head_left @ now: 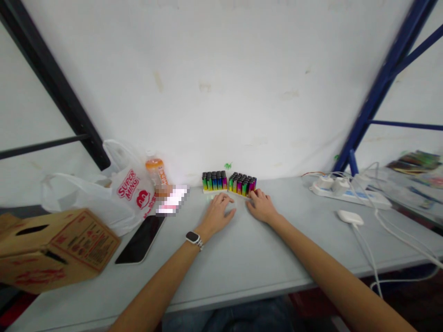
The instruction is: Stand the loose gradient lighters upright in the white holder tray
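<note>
Two blocks of rainbow-coloured lighters with black tops stand side by side against the wall, the left block (214,181) and the right block (242,184), each on a pale tray. The right block is turned at an angle. My left hand (218,214) rests on the table in front of the left block, open, fingers stretched forward and thumb apart. My right hand (263,206) is at the right block's right end, its bent fingertips touching that corner and its thumb spread away. Neither hand lifts anything. A watch (194,237) is on my left wrist.
At the left are a cardboard box (79,240), a white plastic bag (121,193), an orange drink bottle (156,173), a dark phone (141,240) and a blurred-out bright screen (173,200). To the right lie a power strip (360,197), a white charger (350,217) and loose cables.
</note>
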### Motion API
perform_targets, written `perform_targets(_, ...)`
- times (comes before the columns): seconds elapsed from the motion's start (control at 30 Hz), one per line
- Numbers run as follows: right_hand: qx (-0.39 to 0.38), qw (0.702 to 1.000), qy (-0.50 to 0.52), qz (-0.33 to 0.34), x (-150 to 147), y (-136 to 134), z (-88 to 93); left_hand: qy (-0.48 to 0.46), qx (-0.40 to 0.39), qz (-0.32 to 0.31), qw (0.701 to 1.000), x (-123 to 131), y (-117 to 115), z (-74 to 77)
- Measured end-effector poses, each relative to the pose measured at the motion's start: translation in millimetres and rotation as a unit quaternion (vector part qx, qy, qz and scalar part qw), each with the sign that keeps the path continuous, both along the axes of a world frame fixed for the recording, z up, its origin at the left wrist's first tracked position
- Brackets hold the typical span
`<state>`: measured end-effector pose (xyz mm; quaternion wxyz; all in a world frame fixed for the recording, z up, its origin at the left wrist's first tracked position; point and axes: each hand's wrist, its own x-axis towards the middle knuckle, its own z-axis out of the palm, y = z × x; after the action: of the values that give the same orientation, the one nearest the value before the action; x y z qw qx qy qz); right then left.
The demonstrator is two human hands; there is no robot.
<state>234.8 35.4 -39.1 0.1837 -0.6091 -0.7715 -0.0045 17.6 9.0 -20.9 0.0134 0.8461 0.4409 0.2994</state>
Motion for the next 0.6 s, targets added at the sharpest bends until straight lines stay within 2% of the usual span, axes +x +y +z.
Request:
perform_targets(0.13,-0.004,0.999,0.008,0.042,10,-11,0.4,0.025,0.077,-0.006,0.997,22,13,17.5)
perform_targets(0.3,0.003,0.993,0.023,0.118,27,-23,1.9,0.096,0.109,-0.045,0.988,52,41,39.0)
perform_targets(0.43,-0.020,0.986,0.051,0.158,37,-30,3.1,0.175,0.067,-0.054,0.981,67,53,48.2)
perform_targets(0.53,-0.028,0.984,0.061,0.166,38,-32,4.5,0.217,0.018,-0.043,0.975,70,52,53.2)
perform_targets(0.6,-0.023,0.984,0.059,0.168,35,-34,6.1,0.224,0.013,-0.035,0.974,68,49,55.5)
